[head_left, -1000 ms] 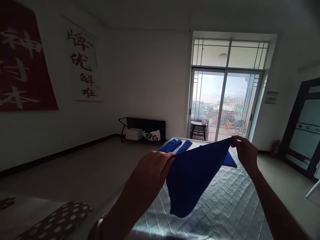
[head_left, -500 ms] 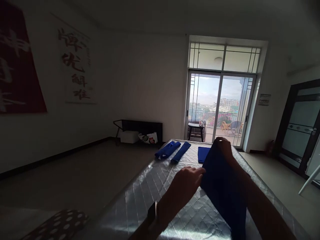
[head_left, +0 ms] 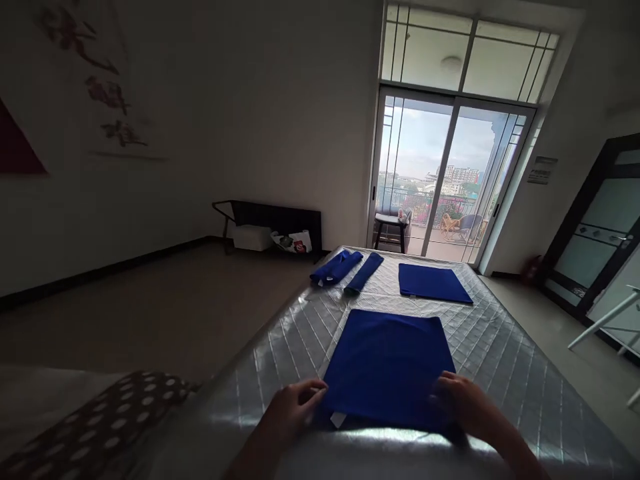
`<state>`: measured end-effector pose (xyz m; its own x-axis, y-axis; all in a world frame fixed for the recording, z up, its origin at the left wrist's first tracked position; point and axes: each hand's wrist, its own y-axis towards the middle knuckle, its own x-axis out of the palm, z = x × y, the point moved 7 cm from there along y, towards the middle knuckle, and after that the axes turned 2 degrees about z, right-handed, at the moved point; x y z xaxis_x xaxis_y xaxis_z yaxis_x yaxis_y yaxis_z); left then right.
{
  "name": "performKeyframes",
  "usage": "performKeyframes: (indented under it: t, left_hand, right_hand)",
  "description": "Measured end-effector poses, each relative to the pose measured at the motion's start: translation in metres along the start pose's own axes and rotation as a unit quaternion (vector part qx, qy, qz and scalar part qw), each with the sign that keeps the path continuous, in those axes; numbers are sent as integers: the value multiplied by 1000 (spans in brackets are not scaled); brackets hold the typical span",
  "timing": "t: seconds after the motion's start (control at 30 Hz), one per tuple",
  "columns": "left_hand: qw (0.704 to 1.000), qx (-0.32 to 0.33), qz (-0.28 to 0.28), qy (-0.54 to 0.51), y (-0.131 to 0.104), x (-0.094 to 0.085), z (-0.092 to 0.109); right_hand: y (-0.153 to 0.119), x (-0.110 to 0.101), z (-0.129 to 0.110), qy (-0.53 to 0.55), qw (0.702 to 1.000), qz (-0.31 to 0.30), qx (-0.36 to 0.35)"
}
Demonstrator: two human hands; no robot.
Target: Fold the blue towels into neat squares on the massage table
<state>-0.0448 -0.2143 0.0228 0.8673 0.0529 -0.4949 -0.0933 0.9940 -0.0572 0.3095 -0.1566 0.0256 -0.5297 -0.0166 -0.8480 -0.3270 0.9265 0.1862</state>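
Note:
A blue cloth [head_left: 390,367] lies spread on the silver quilted surface [head_left: 285,353], with a white tag at its near left corner. My left hand [head_left: 295,407] pinches the cloth's left edge near that corner. At the near right corner is my right hand [head_left: 460,400], its fingers closed on the cloth and slightly blurred. Farther back on the right a second blue cloth [head_left: 434,283] lies flat. Two narrow folded blue cloths [head_left: 337,268] [head_left: 365,273] rest at the back left.
A dark bench [head_left: 275,217] with a white box [head_left: 251,237] and a printed bag [head_left: 293,242] stands by the wall. Polka-dot fabric [head_left: 105,420] is at the lower left. Glass sliding doors [head_left: 450,180] are behind, and a white metal frame [head_left: 600,321] stands at right.
The blue cloth that was held up now lies spread on the surface. Both hands have moved down and toward me, uncovering the cloth at the back right. The view has tilted downward.

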Motion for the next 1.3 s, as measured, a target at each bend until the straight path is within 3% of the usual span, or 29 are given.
performKeyframes:
  t: [0.1, 0.2, 0.33, 0.47, 0.57, 0.77, 1.0, 1.13, 1.3]
  left_hand:
    - [997, 13, 13, -71, 0, -3, 10]
    - [992, 13, 30, -118, -4, -5, 17]
    - [986, 45, 63, -149, -11, -8, 21]
    - [991, 53, 90, -89, -10, -10, 21]
    - [989, 41, 135, -48, -10, -16, 24]
    - [972, 58, 227, -3, -27, -44, 57]
    - [940, 119, 319, 20, -66, -93, 131]
    - [930, 183, 316, -51, -71, -111, 168]
    - [968, 150, 177, -97, -31, -106, 191]
  right_hand:
    - [-55, -26, 35, -12, 999, 0, 44]
    - [-80, -39, 44, -13, 998, 13, 67]
    - [-82, -39, 35, 26, 996, 72, 48]
    - [-76, -42, 23, 78, 990, 111, 30]
    - [-74, -55, 15, 145, 980, 130, 38]
    - [-78, -113, -14, 183, 956, 228, 19]
    - [-98, -197, -77, 64, 930, 335, -135]
    - [-103, -237, -94, 21, 920, 371, -123]
    - [-67, -252, -93, 15, 947, 300, -111]
